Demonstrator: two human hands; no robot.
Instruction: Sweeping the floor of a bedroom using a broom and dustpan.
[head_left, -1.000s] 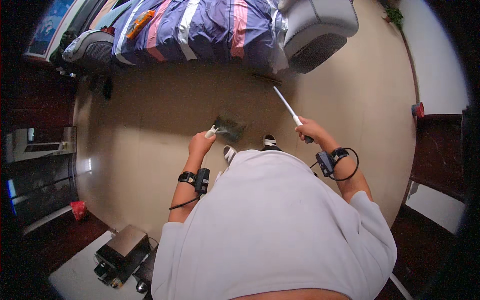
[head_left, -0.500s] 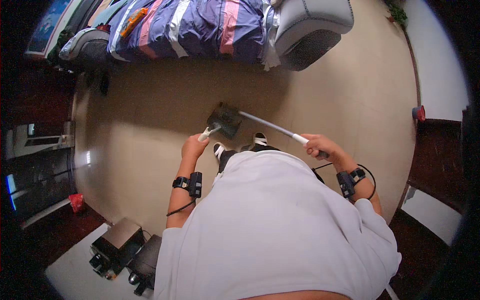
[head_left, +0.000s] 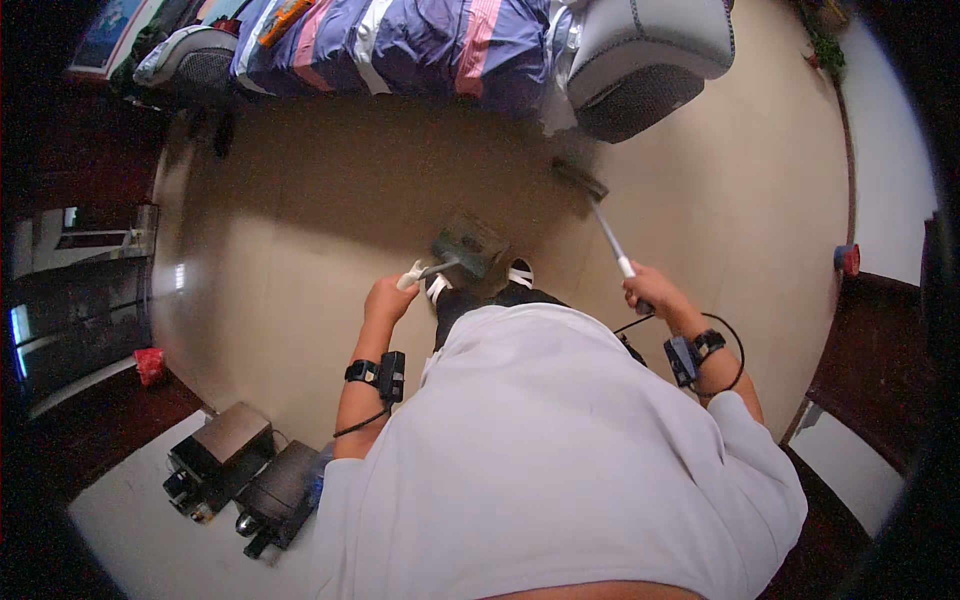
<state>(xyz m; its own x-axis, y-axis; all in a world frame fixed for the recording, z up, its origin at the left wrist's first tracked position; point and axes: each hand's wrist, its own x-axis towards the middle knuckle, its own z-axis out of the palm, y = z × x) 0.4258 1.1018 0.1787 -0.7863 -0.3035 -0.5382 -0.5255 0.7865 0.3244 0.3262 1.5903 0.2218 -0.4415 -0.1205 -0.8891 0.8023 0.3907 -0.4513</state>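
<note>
My left hand (head_left: 388, 299) is closed round the pale handle of a long-handled dustpan (head_left: 470, 245), whose dark greenish pan rests on the floor just ahead of my feet. In my right hand (head_left: 652, 288) is the grip of a broom (head_left: 612, 235) with a grey stick and a white sleeve. The broom's dark head lies on the floor farther off and to the right of the pan, near the sofa's end. Pan and broom head are apart. Whatever lies inside the pan is too blurred to make out.
A sofa (head_left: 420, 45) with a purple striped cover and a grey armrest (head_left: 650, 40) stands along the far side. To the left is a red bag (head_left: 149, 366), with dark box-shaped devices (head_left: 225, 445) at the near left. A red container (head_left: 847, 260) stands by the right wall.
The broom head has swung away from the dustpan, outward to the far right. My left hand still holds the dustpan, and the whole view has shifted slightly.
</note>
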